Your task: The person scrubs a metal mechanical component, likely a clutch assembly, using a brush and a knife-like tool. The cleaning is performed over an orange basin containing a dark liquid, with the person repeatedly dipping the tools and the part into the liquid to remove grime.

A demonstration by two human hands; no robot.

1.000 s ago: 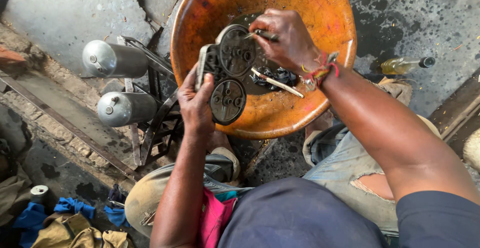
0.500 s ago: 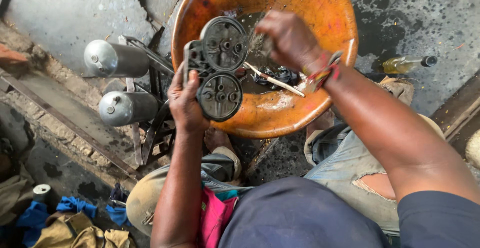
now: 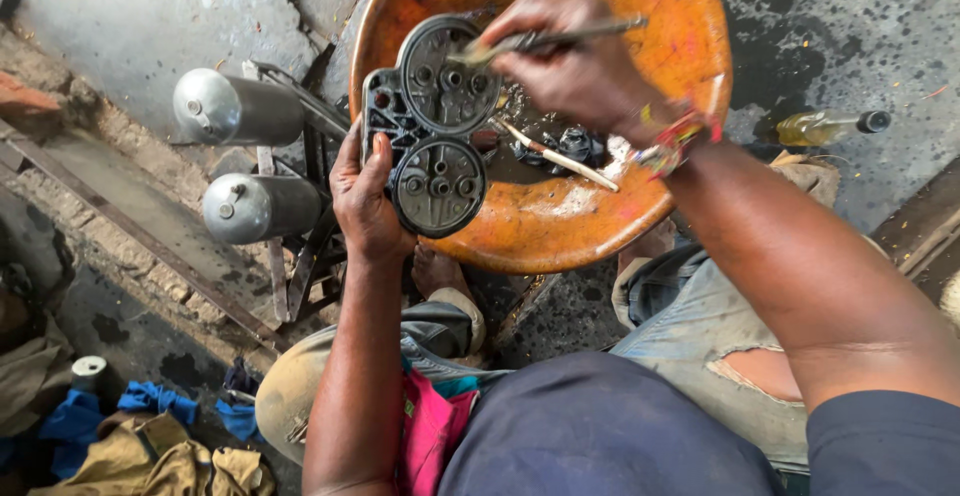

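Note:
My left hand (image 3: 365, 201) grips the left edge of a dark metal part with two round ported faces (image 3: 432, 126), held upright over an orange basin (image 3: 690, 46). My right hand (image 3: 575, 66) holds a thin brush (image 3: 545, 39) whose tip rests on the upper round face. A band sits on my right wrist. Dark liquid, a light stick (image 3: 560, 159) and small black parts (image 3: 575, 144) lie in the basin bottom.
Two silver cylinders (image 3: 235, 108) (image 3: 262, 208) on a dark metal frame lie left of the basin. A small bottle of yellow liquid (image 3: 825, 128) lies on the stained concrete to the right. Blue and tan rags (image 3: 150, 446) and a roll of tape (image 3: 88, 371) sit at lower left.
My left hand has raised and turned the metal part so its round faces point up at me. My right hand has shifted and now lays the brush across the upper face.

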